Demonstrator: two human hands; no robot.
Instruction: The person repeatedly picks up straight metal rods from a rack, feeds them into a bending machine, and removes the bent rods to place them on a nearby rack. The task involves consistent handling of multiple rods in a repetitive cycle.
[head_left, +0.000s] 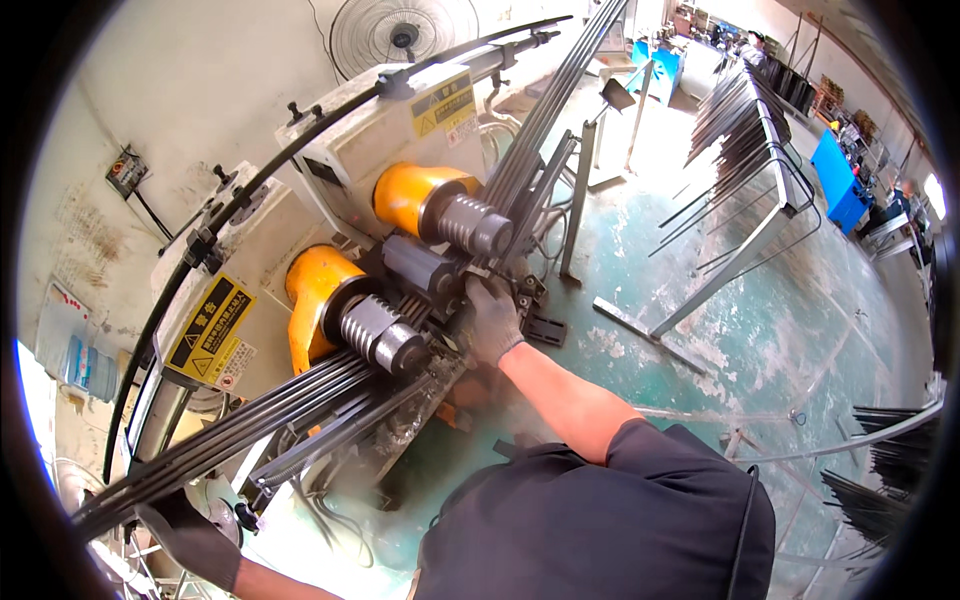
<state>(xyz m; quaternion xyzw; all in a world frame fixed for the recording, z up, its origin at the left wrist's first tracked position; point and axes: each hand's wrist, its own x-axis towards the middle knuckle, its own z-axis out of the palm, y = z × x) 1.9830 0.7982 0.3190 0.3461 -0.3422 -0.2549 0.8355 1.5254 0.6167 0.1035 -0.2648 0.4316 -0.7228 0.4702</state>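
A bundle of long dark metal rods [240, 425] runs diagonally through a machine with two orange-housed ribbed rollers [380, 335]. At the lower left, my left hand [195, 545], in a grey glove, is closed about the near end of the bundle; its fingers are partly hidden by the rods. Mid-machine, beside the smooth dark roller [418, 266], my right hand [490, 320], also gloved, bends its fingers down at the rods' line. What lies under those fingers is hidden. More rods [555, 100] stretch away beyond the second ribbed roller [475, 224].
A curved black bar [300, 140] arches over the white machine bodies. Upright metal posts [583, 200] stand to the right of the far rods. Farther right is a rack [745, 255] hung with dark rods. A fan [403, 38] is at the wall; more rods [890, 465] jut in at right.
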